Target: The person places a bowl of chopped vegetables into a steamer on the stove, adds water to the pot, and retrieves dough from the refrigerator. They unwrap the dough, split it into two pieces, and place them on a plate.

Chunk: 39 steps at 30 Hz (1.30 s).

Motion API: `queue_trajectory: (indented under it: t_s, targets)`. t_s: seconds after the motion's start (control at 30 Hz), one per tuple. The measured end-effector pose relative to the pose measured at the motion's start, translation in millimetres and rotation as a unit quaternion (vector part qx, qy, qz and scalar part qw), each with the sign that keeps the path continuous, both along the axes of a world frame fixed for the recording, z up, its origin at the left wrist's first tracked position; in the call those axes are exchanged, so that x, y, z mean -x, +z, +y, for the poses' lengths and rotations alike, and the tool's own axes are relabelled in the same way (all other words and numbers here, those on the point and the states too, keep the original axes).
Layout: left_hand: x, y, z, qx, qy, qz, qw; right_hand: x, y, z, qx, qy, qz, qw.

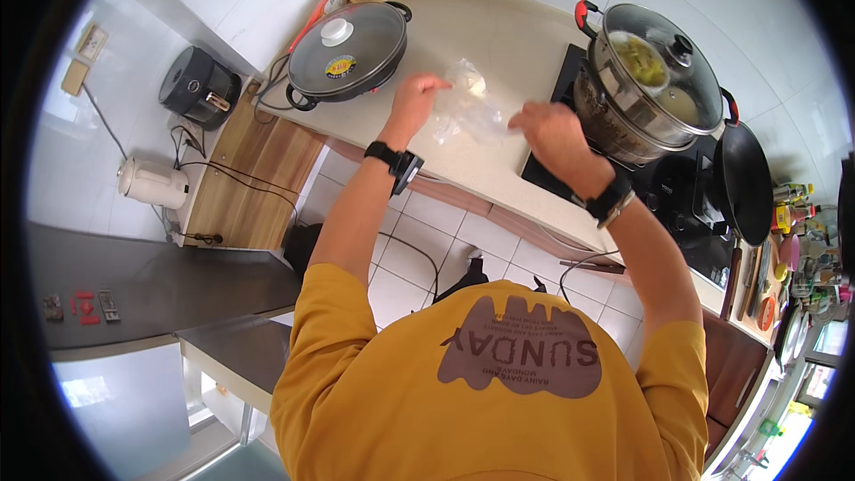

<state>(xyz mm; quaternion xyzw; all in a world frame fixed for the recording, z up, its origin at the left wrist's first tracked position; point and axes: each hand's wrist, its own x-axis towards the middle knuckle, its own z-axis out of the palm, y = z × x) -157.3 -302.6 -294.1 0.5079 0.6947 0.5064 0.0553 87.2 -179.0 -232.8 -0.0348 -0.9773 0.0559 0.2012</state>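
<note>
A clear plastic bag [481,114] with something pale and whitish inside lies on the beige counter [476,18] between my hands. My left hand [417,100] is at the bag's left side, its fingers closed at the bag's edge. On the other side my right hand [557,141] pinches the bag's right end with thumb and fingers, close to the stove's edge. What the pale contents are, I cannot make out.
A lidded electric pan [347,52] stands at the counter's left. To the right, a steamer pot [659,80] with a glass lid sits on the black stove [668,183]. Beside it leans a dark wok [744,183]. An air fryer [198,87] and a white kettle [153,183] stand further left.
</note>
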Motion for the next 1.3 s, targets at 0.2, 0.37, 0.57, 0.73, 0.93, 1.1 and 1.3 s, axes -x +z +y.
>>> queue_trajectory:
  t_s: [0.2,0.37,0.57,0.73,0.93,1.1,1.3]
  targets:
    - [-37.5,-14.9,-30.9,0.023,0.11,0.056,0.992,-21.7,-25.8,-35.0,0.213,0.04,-0.161,0.963]
    - [-98.9,-15.9,-50.9,0.089,0.149,0.061,0.983,-14.2,-30.4,-43.6,0.347,0.122,-0.126,0.921]
    - [-85.1,-58.7,-54.8,0.218,0.174,-0.042,0.959,22.6,-89.4,-1.7,0.283,-0.151,-0.011,0.947]
    - [-69.5,-61.3,-50.1,0.048,0.121,-0.39,0.911,31.6,-133.3,8.3,0.657,-0.045,-0.171,0.732]
    - [-24.1,-50.5,-66.5,-0.036,0.231,-0.493,0.838,15.5,-102.8,29.5,0.624,-0.102,-0.106,0.768]
    - [-14.1,-62.9,-69.6,-0.075,0.271,-0.52,0.806,-3.3,-71.3,9.4,0.505,-0.056,-0.064,0.859]
    - [-63.0,-34.5,-57.7,-0.04,0.293,0.138,0.945,22.7,-85.3,0.1,0.337,-0.083,-0.024,0.937]
